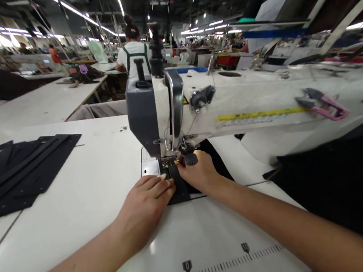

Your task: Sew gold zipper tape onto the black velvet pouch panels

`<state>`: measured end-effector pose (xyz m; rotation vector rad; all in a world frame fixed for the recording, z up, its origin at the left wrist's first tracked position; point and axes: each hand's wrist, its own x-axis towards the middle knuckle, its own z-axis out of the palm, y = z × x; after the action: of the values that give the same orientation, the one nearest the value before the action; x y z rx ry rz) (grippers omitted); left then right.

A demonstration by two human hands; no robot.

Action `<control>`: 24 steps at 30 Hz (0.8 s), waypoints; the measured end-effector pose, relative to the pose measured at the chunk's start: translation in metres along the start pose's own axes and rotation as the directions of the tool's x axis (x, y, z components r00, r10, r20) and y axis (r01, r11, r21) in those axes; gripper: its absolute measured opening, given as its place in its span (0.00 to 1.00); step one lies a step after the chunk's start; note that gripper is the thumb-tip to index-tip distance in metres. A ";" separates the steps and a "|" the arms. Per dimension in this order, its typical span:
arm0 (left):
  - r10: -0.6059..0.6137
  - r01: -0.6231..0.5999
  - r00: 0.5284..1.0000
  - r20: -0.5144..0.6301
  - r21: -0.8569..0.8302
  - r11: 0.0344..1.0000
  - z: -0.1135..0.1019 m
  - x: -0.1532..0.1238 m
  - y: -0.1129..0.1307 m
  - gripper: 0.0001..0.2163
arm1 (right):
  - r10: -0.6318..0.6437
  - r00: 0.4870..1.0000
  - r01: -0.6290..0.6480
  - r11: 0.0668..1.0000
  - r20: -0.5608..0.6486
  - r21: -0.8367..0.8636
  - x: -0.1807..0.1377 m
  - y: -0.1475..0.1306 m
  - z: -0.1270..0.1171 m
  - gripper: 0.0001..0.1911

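Note:
A black fabric piece point(182, 191) lies on the white table under the needle of a sewing machine point(204, 99). My left hand point(147, 201) rests flat on the near left edge of the piece, fingers stretched out together toward the presser foot. My right hand point(197, 170) lies on the piece just right of the needle, fingers curled and pressing the fabric down by the foot point(170, 155).
A stack of black cut pieces point(18, 171) lies at the left of the white table point(98, 188). Pink-handled snips point(324, 105) sit on the machine arm. A printed ruler scale point(219, 267) runs along the table's near edge. Other people work at tables behind.

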<state>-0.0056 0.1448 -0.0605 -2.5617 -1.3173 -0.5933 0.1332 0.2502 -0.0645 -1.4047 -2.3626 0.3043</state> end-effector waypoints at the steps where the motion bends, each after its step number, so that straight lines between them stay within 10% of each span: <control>1: 0.002 -0.002 1.000 0.000 -0.001 1.000 0.000 0.000 0.000 0.12 | 0.011 1.000 -0.011 1.000 -0.003 -0.025 0.000 -0.001 0.000 0.13; 10: 0.032 -0.032 0.999 0.017 0.008 0.999 0.001 0.000 -0.001 0.12 | 0.063 0.998 -0.066 0.992 -0.026 -0.111 0.002 -0.002 0.003 0.14; 16: -0.055 0.054 0.999 -0.003 -0.069 0.996 -0.002 -0.006 0.002 0.15 | -0.121 0.993 0.120 0.992 -0.013 -0.041 -0.014 0.006 -0.012 0.11; 20: -0.237 0.227 0.966 -0.100 -0.100 0.969 -0.001 -0.013 0.003 0.14 | -0.493 0.864 0.502 0.859 -0.104 0.100 -0.040 0.019 -0.013 0.10; 24: -0.111 0.098 0.977 -0.181 -0.079 0.992 0.000 -0.015 0.001 0.11 | -0.635 0.755 0.655 0.725 -0.160 0.212 -0.057 0.025 -0.008 0.15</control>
<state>-0.0123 0.1331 -0.0668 -2.4316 -1.3954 -0.8885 0.1816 0.2123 -0.0782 -0.4004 -2.4633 0.3289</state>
